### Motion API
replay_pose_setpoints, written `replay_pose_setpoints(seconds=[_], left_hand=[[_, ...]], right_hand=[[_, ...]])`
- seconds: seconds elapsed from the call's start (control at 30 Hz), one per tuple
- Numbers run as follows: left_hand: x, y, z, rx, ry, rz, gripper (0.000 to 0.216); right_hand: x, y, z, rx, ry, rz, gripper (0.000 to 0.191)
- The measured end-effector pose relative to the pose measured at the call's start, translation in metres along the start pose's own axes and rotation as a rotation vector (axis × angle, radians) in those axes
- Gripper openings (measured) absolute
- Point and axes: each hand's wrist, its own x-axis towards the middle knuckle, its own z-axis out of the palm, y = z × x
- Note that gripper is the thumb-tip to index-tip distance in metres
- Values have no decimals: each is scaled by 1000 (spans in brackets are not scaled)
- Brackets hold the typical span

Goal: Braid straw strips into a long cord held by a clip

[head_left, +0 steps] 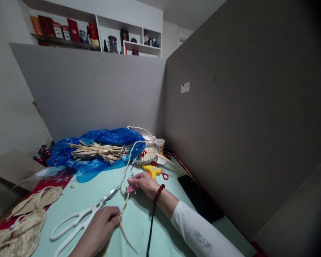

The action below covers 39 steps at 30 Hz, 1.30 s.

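A thin braided straw cord (125,204) runs from the near edge of the table up toward the back. My left hand (103,225) pinches it low down, and loose strands fan out below the fingers. Further up, my right hand (146,182) grips a pink binder clip (130,189) that sits on the cord. Its metal handle partly shows by my fingertips. White-handled scissors (82,215) lie with blades apart beside my left hand, partly hidden by it. Just beyond my right hand is a yellow glue gun (153,170).
Behind lies a bundle of dry straw (98,151) on a blue plastic bag (61,150). A round woven basket (149,155), a paper cup (159,144) and red-handled scissors (164,176) stand near the right partition (230,107). Woven straw soles (39,200) are at left; a black slab (200,198) lies right.
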Motion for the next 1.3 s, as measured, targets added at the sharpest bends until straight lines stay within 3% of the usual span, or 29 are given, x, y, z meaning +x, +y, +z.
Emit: replay_pose_setpoints(seconds=[0.47, 0.77, 1.1, 1.3], left_hand=[[27, 6, -5, 77, 64, -15, 21], [57, 15, -10, 72, 131, 18, 24], [77, 0, -54, 142, 289, -63, 29], [85, 3, -21, -76, 182, -25, 29]], right_hand=[[22, 20, -1, 202, 226, -184, 27], [30, 22, -13, 247, 282, -184, 21], [39, 30, -11, 237, 304, -177, 20], [39, 30, -3, 227, 377, -208, 21]])
